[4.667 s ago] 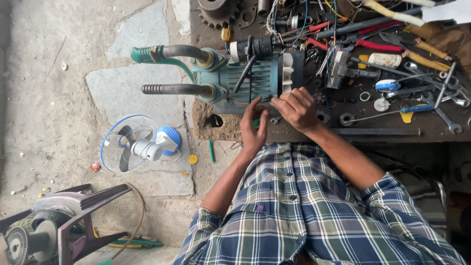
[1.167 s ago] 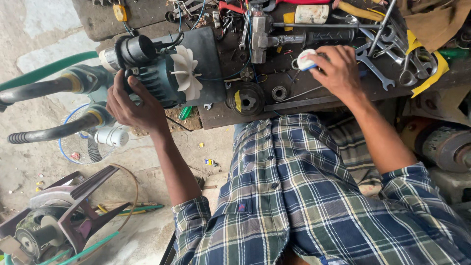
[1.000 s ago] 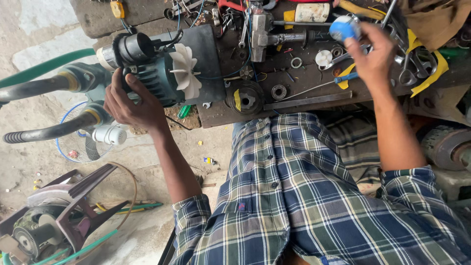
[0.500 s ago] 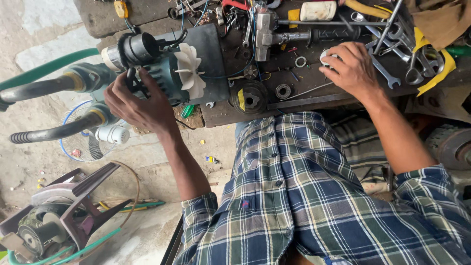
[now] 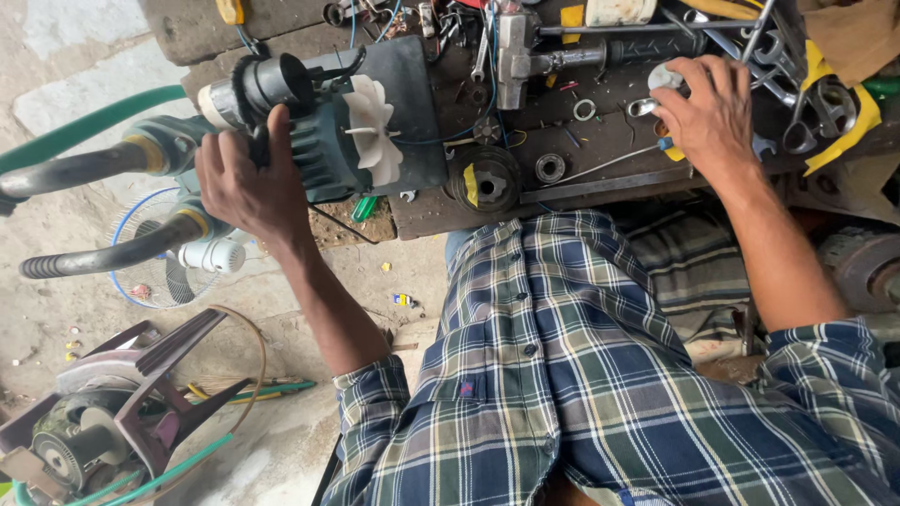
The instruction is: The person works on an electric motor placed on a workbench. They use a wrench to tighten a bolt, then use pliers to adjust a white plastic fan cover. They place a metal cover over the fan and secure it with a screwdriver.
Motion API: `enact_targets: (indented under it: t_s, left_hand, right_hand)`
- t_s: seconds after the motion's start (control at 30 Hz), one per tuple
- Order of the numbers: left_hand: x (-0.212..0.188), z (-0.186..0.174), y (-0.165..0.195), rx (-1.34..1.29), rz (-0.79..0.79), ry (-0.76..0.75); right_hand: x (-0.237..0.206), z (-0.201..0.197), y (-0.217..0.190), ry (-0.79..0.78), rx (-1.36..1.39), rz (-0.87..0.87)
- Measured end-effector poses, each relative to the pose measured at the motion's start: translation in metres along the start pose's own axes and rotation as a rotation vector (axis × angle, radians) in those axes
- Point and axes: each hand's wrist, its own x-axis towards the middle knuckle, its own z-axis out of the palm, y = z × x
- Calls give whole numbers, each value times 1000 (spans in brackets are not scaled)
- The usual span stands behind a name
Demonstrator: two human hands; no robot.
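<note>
My left hand [image 5: 246, 180] grips the finned green body of a water pump motor [image 5: 323, 141] lying on the bench edge, its white plastic fan [image 5: 372, 126] facing right. My right hand [image 5: 710, 114] rests on the cluttered workbench [image 5: 600, 169] with its fingers closed on a small white round part [image 5: 665, 77]. A screwdriver [image 5: 609, 164] lies just under that hand. A black pulley [image 5: 483, 181] and a small ring [image 5: 549, 168] sit between my two hands.
Wrenches [image 5: 797, 103] and a hammer [image 5: 544, 56] crowd the back of the bench. Hoses [image 5: 84, 164] run left from the pump. On the floor stand a small fan [image 5: 164, 267] and a motor on a purple frame [image 5: 112, 412].
My right hand reached to the far right, then came back down onto the bench around the white part. My left hand stayed on the pump, which shifted slightly in view.
</note>
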Motion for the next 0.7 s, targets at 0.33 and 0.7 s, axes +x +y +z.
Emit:
enact_targets:
  t_s: [0.33,0.7]
  left_hand:
    - [-3,2,-18,-16,125,90]
    - [-3,-22,-94,-127,124,2]
  right_hand:
    - [22,-12,-66,-32,413,28]
    - [12,-6,-95,-172,524,-172]
